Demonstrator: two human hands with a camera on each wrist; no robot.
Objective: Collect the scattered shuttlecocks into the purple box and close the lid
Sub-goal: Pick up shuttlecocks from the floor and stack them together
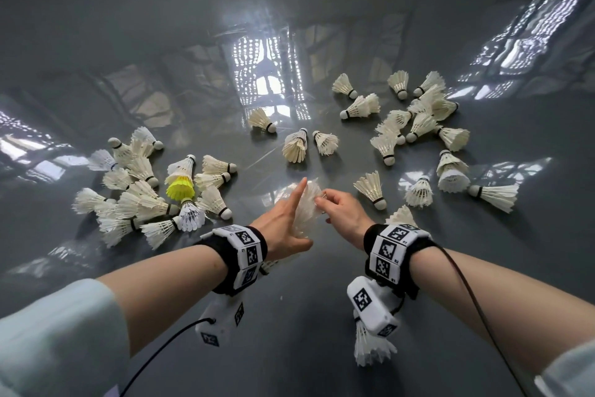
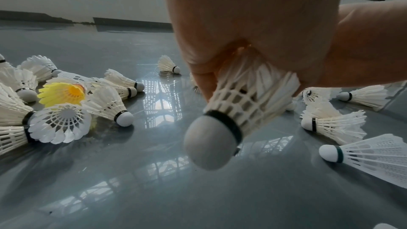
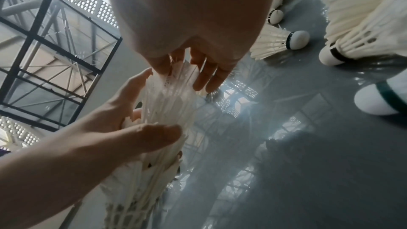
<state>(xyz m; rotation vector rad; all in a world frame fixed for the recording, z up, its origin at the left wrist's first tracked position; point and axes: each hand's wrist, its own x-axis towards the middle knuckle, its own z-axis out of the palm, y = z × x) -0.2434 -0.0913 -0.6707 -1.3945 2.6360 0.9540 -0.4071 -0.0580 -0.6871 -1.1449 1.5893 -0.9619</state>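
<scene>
— Well, where are the hands, and what's in them?

— Both meet over the glossy grey floor (image 1: 289,26), just nearer the camera than the yellow shuttlecock (image 1: 180,188) and to its right. The left hand (image 1: 283,223) grips a nested stack of white shuttlecocks (image 1: 306,210), thumb and fingers curled around the feathers, forefinger pointing up. The right hand (image 1: 343,208) pinches the feathered top of that same stack with its fingertips.

— How many are in the stack?

— Can't say. From the head view the feathers blur behind the hands. The left wrist view shows only the bottom cork (image 2: 209,144) with its black band sticking out below the palm; the rest is buried in the hand.

— And the loose ones?

— One cluster (image 1: 138,190) lies around the yellow shuttlecock, mostly to its left, with a white plastic one (image 1: 191,215) just below it. A few sit apart to its right, beyond the hands, and a larger scatter (image 1: 425,126) lies well off to the right. Another shuttlecock (image 1: 370,345) is half hidden under the right wrist camera, and one peeks out behind the right wristband.

— The purple box?

— No view shows it. Only a purple sliver shows at the bottom left edge of the head view; what it belongs to I can't tell.
</scene>
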